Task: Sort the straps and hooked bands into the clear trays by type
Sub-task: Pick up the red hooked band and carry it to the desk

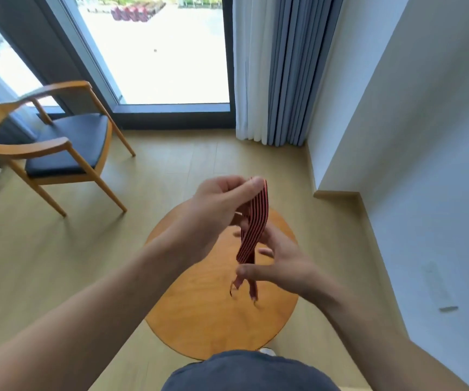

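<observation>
Sorting looked barely begun: no clear trays showed anywhere. At frame centre the left hand (pixel 222 193) pinched the top of a red-and-black striped band (pixel 253 221), the right hand (pixel 278 263) closed on its lower part, where blurred ends were possibly hooks. Below lay a round wooden table (pixel 199 320); a chair (pixel 44 142) stood upper left by the window (pixel 157 52).
</observation>
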{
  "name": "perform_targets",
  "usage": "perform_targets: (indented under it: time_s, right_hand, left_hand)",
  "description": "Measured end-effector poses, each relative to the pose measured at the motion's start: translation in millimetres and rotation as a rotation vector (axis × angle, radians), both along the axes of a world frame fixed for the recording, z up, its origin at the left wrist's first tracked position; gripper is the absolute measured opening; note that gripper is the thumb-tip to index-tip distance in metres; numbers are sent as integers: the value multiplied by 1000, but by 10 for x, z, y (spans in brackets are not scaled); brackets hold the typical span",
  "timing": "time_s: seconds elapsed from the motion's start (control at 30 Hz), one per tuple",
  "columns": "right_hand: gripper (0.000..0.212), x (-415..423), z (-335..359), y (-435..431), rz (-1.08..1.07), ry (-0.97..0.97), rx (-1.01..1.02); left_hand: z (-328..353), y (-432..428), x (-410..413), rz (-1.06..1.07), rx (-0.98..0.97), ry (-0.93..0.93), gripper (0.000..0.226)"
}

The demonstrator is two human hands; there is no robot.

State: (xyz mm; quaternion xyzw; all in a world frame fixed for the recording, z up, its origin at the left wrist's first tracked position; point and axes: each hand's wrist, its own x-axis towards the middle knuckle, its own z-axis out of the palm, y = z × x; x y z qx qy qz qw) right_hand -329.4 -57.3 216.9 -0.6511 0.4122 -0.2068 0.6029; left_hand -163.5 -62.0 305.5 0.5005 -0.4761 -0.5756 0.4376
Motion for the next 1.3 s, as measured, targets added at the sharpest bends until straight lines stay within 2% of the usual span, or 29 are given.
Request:
perform_targets:
  time_s: [0.13, 0.2, 0.27, 0.37, 0.43, 0.47, 0.53, 0.6, 0.7, 0.73, 0.8, 0.87, 0.9, 0.97, 1.03, 1.07, 1.17, 1.2, 1.23, 1.3]
  right_hand:
    - [22, 147, -133, 249, -84, -52, 64]
    - [9, 179, -132, 340, -100, -103, 102]
    - [11, 199, -62, 384, -96, -157, 137]
    - [14, 222, 85, 389, -131, -210, 131]
    - [15, 236, 186, 386, -180, -254, 131]
    - [15, 242, 234, 386, -212, -280, 149]
    - [17, 252, 311, 394, -272, -326, 209]
    - [22, 272, 370, 411, -323, -405, 281]
    - [27, 280, 469, 446, -482, -439, 311]
    - [29, 261, 494, 475, -542, -383, 296]
    - [29, 177, 488, 570, -638, -121, 183]
    - [23, 93, 431, 753, -741, 183, -71]
    - [31, 80, 391, 871, -757, 296, -218]
    - [69, 138, 342, 1113, -587, 420, -436]
    - [89, 299, 269, 1350, -398, 511, -459]
    - [83, 394, 232, 1464, -384, 494, -405]
    - [36, 542, 137, 1840, -594, 85, -153]
    - [23, 536, 117, 1967, -668, 3, -109]
    - [13, 514, 104, 2102, -729, -12, -82]
    - [13, 420, 103, 2363, -839, 6, -26]
  left_hand:
    - [181, 32, 63, 101, 21, 145, 18]
    - [209, 67, 163, 169, 6, 165, 21]
    - [138, 119, 278, 206, 23, 132, 34]
    - [-173, 343, 302, 206, 104, -35, 56]
    - [-472, 571, 288, 189, 147, -42, 81]
    - [-611, 688, 276, 116, 178, -4, 90]
    - [-810, 918, 207, -157, 244, 34, 80]
    - [-898, 1050, 163, -325, 245, -61, 56]
    - [-869, 1066, 174, -264, 159, -112, 24]
    - [-818, 1052, 212, -246, 146, -120, 22]
    - [-715, 1014, 337, -261, 111, -125, 20]
    - [-639, 988, 511, -333, 76, -129, 16]
    - [-599, 978, 586, -404, 64, -140, 15]
    - [-535, 973, 642, -577, 56, -185, 16]
    - [-446, 1007, 608, -750, 6, -247, 18]
    - [-412, 1036, 574, -817, -36, -273, 18]
    - [-365, 1128, 493, -901, -151, -357, 15]
    - [-358, 1154, 493, -901, -161, -346, 13]
    - [-369, 1167, 504, -898, -154, -321, 11]
    - [-417, 1177, 533, -898, -141, -308, 9]
